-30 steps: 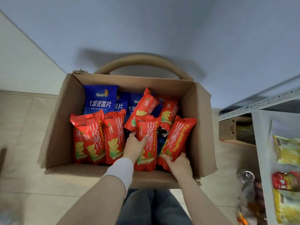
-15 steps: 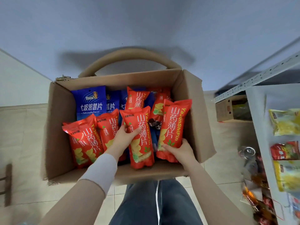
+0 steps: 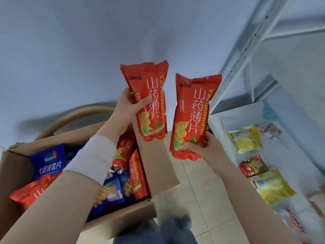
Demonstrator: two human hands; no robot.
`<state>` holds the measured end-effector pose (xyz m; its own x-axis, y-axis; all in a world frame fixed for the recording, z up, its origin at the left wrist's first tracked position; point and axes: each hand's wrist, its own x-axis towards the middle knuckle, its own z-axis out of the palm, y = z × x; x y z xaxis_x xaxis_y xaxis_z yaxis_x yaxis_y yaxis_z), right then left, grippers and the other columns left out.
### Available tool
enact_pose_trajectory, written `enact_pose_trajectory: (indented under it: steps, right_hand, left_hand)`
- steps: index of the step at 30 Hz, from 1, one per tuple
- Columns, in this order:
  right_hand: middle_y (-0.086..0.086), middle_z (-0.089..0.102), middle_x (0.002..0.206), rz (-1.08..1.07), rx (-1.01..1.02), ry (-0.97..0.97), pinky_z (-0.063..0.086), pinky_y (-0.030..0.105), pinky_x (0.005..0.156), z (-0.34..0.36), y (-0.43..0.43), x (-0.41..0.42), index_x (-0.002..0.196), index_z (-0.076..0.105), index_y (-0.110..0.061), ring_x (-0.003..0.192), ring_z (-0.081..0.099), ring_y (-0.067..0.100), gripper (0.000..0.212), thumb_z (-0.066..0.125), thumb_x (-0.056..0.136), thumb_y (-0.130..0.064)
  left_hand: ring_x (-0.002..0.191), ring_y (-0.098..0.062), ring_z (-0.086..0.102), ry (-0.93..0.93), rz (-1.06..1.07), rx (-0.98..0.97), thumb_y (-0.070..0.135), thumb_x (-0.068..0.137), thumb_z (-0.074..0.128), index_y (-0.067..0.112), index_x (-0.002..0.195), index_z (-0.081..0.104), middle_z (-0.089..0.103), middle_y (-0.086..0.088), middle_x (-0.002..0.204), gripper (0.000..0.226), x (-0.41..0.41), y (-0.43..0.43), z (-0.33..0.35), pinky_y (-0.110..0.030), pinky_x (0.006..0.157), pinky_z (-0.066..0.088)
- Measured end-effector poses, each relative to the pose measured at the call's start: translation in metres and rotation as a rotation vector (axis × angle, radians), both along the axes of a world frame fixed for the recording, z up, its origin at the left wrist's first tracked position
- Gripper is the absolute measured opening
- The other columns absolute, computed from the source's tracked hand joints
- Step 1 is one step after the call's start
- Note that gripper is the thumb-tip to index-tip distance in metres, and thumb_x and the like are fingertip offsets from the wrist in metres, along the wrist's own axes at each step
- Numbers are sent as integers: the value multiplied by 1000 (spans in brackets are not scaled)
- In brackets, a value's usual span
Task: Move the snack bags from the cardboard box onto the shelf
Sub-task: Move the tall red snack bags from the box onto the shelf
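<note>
My left hand (image 3: 129, 107) grips a red yam-crisp bag (image 3: 149, 101) by its middle, upright and raised above the cardboard box (image 3: 158, 166). My right hand (image 3: 204, 147) holds a second red bag (image 3: 192, 113) by its lower end, just right of the first. Both bags hang in the air between the box and the white shelf (image 3: 288, 155). The box at lower left still holds blue bags (image 3: 48, 161) and red bags (image 3: 139, 175); my left forearm covers part of them.
Yellow snack bags (image 3: 246, 139) and a red one (image 3: 253, 166) lie on the shelf board at right. A perforated metal shelf post (image 3: 241, 57) rises at upper right. Tiled floor (image 3: 198, 189) shows between box and shelf. A curved tan handle (image 3: 73, 115) sits behind the box.
Both hands have lifted their red bags out of the box and up to the right, toward the shelf. The view has swung right, showing more of the shelf.
</note>
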<state>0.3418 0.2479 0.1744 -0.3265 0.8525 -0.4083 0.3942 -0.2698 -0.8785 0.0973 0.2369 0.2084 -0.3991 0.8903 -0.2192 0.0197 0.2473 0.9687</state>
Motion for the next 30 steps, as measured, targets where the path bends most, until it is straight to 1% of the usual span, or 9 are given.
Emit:
enact_pose_trajectory:
  steps: [3, 5, 7, 10, 14, 16, 19, 24, 30]
  right_hand:
    - [-16, 63, 98, -78, 106, 36, 50, 8, 57, 33, 30, 57, 107, 50, -32, 85, 61, 0, 43, 76, 73, -27]
    - [-23, 59, 95, -118, 155, 28, 49, 9, 55, 53, 47, 94, 108, 46, -34, 85, 60, -2, 46, 75, 73, -33]
    - [-25, 58, 96, -177, 202, 11, 48, 11, 62, 70, 62, 128, 110, 45, -36, 89, 60, -1, 49, 75, 71, -39]
    - [-16, 64, 105, -306, 269, 10, 52, 23, 77, 91, 82, 176, 115, 51, -31, 96, 63, 5, 59, 76, 63, -42]
    - [-8, 66, 107, -455, 344, 30, 53, 28, 79, 109, 115, 228, 118, 55, -21, 97, 64, 11, 73, 74, 52, -44]
    - [-5, 67, 106, -524, 378, 25, 53, 27, 78, 111, 139, 253, 116, 55, -18, 96, 64, 13, 65, 77, 58, -36]
    - [0, 68, 104, -642, 432, 2, 47, 22, 67, 109, 183, 286, 113, 56, -14, 91, 64, 16, 50, 79, 68, -19]
    - [0, 66, 103, -807, 486, -13, 48, 20, 65, 102, 278, 328, 110, 54, -16, 90, 63, 13, 47, 78, 70, -16]
    - [-6, 62, 98, -958, 518, -54, 48, 16, 64, 100, 389, 369, 109, 50, -20, 85, 60, 6, 47, 77, 71, -17]
  left_hand:
    - [108, -15, 63, 57, -84, 122, 40, 76, 71, 18, 132, 42, 60, 2, 126, 67, 56, 52, 39, -43, 96, 50]
    - [107, -16, 63, 66, -153, 187, 41, 72, 71, 17, 132, 43, 60, 1, 126, 70, 95, 84, 63, -43, 95, 50]
    - [107, -16, 63, 75, -227, 247, 37, 73, 71, 16, 131, 44, 60, 0, 125, 67, 131, 114, 83, -42, 95, 51]
    - [106, -15, 62, 85, -343, 324, 28, 79, 70, 16, 130, 45, 61, 1, 123, 58, 180, 160, 106, -36, 91, 52]
    - [103, -8, 62, 69, -505, 405, 29, 75, 72, 19, 127, 46, 62, 7, 118, 59, 239, 224, 122, -27, 85, 51]
    - [103, -5, 61, 39, -577, 431, 32, 71, 72, 21, 125, 46, 62, 11, 114, 61, 267, 258, 125, -26, 85, 51]
    - [105, -6, 61, 15, -696, 458, 29, 74, 72, 24, 124, 45, 61, 10, 116, 57, 307, 316, 127, -27, 88, 50]
    - [113, -14, 58, -8, -857, 472, 38, 67, 71, 29, 124, 43, 58, 6, 124, 64, 371, 435, 130, -39, 97, 48]
    - [117, -19, 57, -42, -1010, 415, 42, 67, 77, 26, 134, 41, 57, 3, 130, 77, 443, 567, 124, -49, 99, 46]
